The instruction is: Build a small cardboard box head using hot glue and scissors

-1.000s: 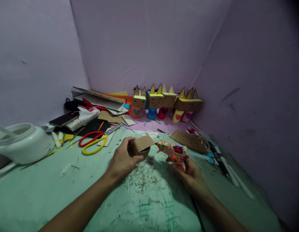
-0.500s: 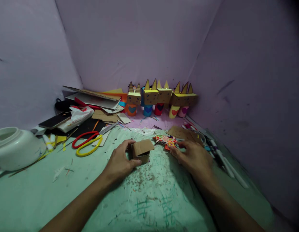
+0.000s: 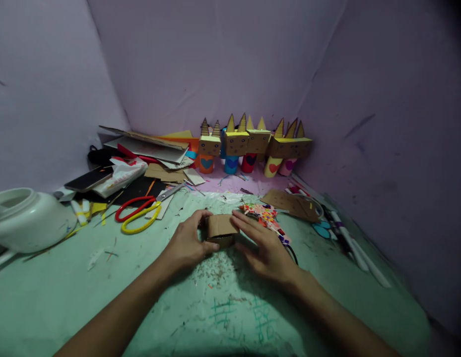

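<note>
A small brown cardboard box sits on the green mat in front of me. My left hand grips its left side, thumb at the front and fingers curled behind. My right hand touches its right side, with the fingers lying along the top flap. Just behind my right hand lies the glue gun, wrapped in colourful flowered paper, with its black cord running off to the right.
Red and yellow scissors lie to the left, a white jar at far left. A pile of cardboard sheets and a phone sits behind. Several horned cardboard figures line the back wall. Cardboard scrap and pens lie right.
My right hand put the glue gun down on the mat behind the box, then came back to press the box's flap. My left hand stayed on the box.
</note>
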Tool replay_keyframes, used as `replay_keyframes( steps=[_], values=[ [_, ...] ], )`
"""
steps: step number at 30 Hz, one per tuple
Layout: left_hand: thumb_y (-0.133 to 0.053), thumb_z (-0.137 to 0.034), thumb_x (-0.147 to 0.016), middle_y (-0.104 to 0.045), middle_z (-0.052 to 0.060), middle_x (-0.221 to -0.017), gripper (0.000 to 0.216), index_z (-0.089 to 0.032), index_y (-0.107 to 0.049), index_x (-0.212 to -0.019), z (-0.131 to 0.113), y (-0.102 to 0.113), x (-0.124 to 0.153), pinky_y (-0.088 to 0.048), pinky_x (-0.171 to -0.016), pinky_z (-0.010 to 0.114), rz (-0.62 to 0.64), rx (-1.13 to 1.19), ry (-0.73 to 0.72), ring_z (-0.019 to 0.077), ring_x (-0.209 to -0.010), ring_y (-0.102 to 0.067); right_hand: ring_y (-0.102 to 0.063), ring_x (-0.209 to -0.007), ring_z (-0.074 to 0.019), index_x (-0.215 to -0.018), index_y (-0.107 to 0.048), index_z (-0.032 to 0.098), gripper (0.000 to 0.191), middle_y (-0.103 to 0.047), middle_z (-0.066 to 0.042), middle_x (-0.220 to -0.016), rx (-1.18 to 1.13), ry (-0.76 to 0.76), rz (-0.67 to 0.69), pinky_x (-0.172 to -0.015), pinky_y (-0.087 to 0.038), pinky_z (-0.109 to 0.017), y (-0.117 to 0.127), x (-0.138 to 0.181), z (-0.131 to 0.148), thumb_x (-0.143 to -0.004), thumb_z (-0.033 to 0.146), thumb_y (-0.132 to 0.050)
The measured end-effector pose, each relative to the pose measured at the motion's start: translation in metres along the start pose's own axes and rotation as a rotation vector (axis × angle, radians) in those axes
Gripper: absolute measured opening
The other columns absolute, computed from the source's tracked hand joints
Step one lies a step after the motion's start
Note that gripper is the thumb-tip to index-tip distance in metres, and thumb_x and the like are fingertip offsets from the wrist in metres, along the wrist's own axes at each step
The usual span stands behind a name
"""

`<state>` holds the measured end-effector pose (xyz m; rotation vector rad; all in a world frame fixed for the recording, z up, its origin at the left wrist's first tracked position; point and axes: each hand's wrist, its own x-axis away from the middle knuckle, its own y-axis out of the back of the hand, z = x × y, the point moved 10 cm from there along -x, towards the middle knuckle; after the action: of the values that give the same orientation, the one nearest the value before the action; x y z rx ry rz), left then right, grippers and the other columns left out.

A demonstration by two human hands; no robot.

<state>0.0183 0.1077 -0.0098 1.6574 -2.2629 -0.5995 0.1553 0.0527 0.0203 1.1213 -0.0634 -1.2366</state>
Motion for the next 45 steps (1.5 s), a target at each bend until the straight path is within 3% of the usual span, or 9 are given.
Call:
replay_keyframes(
  steps=[11,16,20,29,33,35,38,40,45],
  values=[
    [-0.072,-0.013,-0.056,-0.067,0.007,-0.105,0.056,-0.019,-0.055,-0.109,0.002,-0.004,-0.001,-0.046,-0.091,0.037,0.019,0.057,-0.074,0.0248,-0.101,-0.061,-0.055,-0.12,-0.0285,-0.133,-0.049,0.021,0.048,-0.054,-0.018,-0.134,0.162,0.075,-0.077,-0.094,-0.05,-0.048,0.002,0.006,0.014,-0.086,0.019,-0.055],
    [-0.073,-0.011,-0.054,-0.068,0.006,-0.104,0.057,-0.018,-0.055,-0.108,0.002,-0.007,-0.002,-0.046,-0.09,0.037,0.057,0.093,-0.071,0.0252,-0.102,-0.062,-0.061,-0.108,-0.0288,-0.118,-0.059,0.02,0.033,-0.064,-0.017,-0.12,0.275,0.184,-0.214,-0.085,-0.054,-0.048,0.01,0.003,0.027,-0.085,0.017,-0.058],
    [-0.073,-0.01,-0.054,-0.068,0.006,-0.104,0.055,-0.018,-0.055,-0.106,0.003,-0.007,-0.003,-0.046,-0.092,0.037,0.052,0.105,-0.079,0.0252,-0.104,-0.061,-0.066,-0.097,-0.0253,-0.112,-0.061,0.02,0.029,-0.072,-0.012,-0.102,0.238,0.281,-0.283,-0.083,-0.056,-0.045,0.011,0.003,0.04,-0.084,0.013,-0.058],
    [-0.072,-0.009,-0.053,-0.069,0.008,-0.102,0.058,-0.017,-0.053,-0.108,0.004,-0.007,-0.004,-0.049,-0.089,0.039,0.039,0.108,-0.064,0.0269,-0.102,-0.063,-0.07,-0.087,-0.0233,-0.099,-0.067,0.018,0.021,-0.075,-0.011,-0.091,0.201,0.275,-0.367,-0.075,-0.06,-0.04,0.011,-0.001,0.046,-0.081,0.008,-0.062],
    [-0.073,-0.012,-0.056,-0.069,0.008,-0.101,0.057,-0.018,-0.053,-0.109,0.001,-0.006,-0.002,-0.05,-0.089,0.042,0.026,0.008,-0.101,0.0277,-0.1,-0.064,-0.07,-0.085,-0.0242,-0.096,-0.068,0.017,0.02,-0.076,-0.011,-0.089,0.249,0.285,-0.379,-0.074,-0.061,-0.041,0.011,-0.002,0.051,-0.081,0.007,-0.062],
    [-0.074,-0.014,-0.058,-0.067,0.011,-0.11,0.061,-0.018,-0.052,-0.115,-0.009,-0.002,0.003,-0.049,-0.092,0.047,-0.002,-0.124,-0.18,0.0304,-0.104,-0.062,-0.07,-0.085,-0.0244,-0.096,-0.068,0.016,0.02,-0.076,-0.011,-0.088,0.269,0.291,-0.385,-0.074,-0.061,-0.041,0.011,-0.001,0.053,-0.081,0.006,-0.061],
    [-0.072,-0.011,-0.061,-0.05,0.018,-0.136,0.071,-0.018,-0.048,-0.127,-0.037,0.004,0.018,-0.039,-0.103,0.053,-0.051,-0.304,-0.426,0.0344,-0.127,-0.046,-0.07,-0.086,-0.0247,-0.095,-0.068,0.014,0.02,-0.075,-0.012,-0.088,0.285,0.293,-0.388,-0.075,-0.061,-0.041,0.011,0.0,0.054,-0.08,0.004,-0.06],
    [-0.069,-0.01,-0.066,-0.045,0.018,-0.142,0.066,-0.019,-0.049,-0.129,-0.049,0.005,0.028,-0.037,-0.105,0.054,-0.051,-0.341,-0.566,0.0332,-0.131,-0.041,-0.07,-0.086,-0.0252,-0.095,-0.068,0.014,0.019,-0.075,-0.013,-0.089,0.288,0.295,-0.389,-0.075,-0.061,-0.042,0.01,0.001,0.054,-0.08,0.004,-0.06],
    [-0.06,-0.01,-0.078,-0.059,0.017,-0.128,0.034,-0.019,-0.068,-0.11,-0.043,0.005,0.031,-0.05,-0.095,0.048,-0.048,-0.269,-0.686,0.0285,-0.117,-0.058,-0.07,-0.087,-0.025,-0.095,-0.068,0.016,0.021,-0.076,-0.012,-0.09,0.289,0.293,-0.388,-0.076,-0.061,-0.043,0.01,0.001,0.052,-0.08,0.005,-0.06]
  ],
)
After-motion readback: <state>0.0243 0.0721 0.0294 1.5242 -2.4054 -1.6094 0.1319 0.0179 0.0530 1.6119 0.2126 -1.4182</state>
